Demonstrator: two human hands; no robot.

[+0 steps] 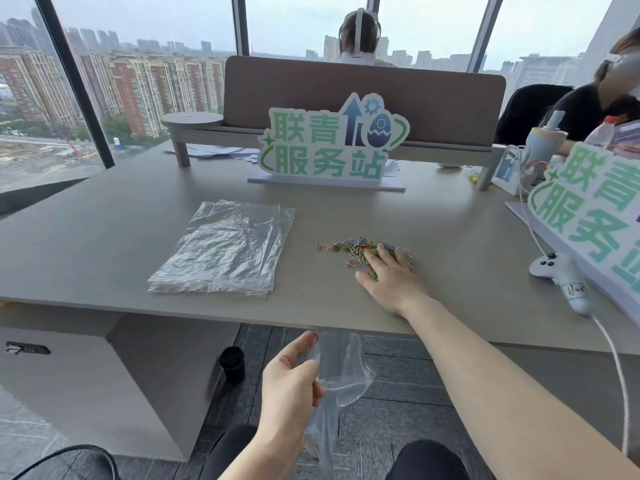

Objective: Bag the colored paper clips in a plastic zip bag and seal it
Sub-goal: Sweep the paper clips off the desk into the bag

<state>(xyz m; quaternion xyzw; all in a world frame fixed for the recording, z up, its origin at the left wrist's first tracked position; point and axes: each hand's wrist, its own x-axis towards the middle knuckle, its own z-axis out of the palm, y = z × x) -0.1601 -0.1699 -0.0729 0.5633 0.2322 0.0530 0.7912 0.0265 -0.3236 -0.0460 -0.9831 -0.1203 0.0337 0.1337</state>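
Nearest, below the tabletop's front edge, the left hand (289, 382) pinches one clear plastic zip bag (341, 372) between thumb and curled fingers; the bag's mouth gapes open toward the right and its body hangs down over the lap. Whether anything lies inside it is hard to tell.

Past the edge, on the grey-beige tabletop (104, 244), the right hand (391, 278) reaches forward with its palm down and fingers spread, nearly straight, resting on the near right part of one loose heap of colored wire paper clips (349, 249). The clips are too many and too small to count; red, yellow, green and blue ones show. No clip is plainly gripped.

To the left of the heap, well apart from it, lies one flat stack of clear plastic zip bags (225, 247); the number in the stack cannot be told.

At the right edge sits one white game controller (554, 270) with a white cable, beside a large green-lettered sign (595, 216). Farther back stands a second sign (329, 143) of the same kind, upright on a flat base before a brown desk divider (433, 98). Two people sit beyond, one behind the divider and one at the far right.
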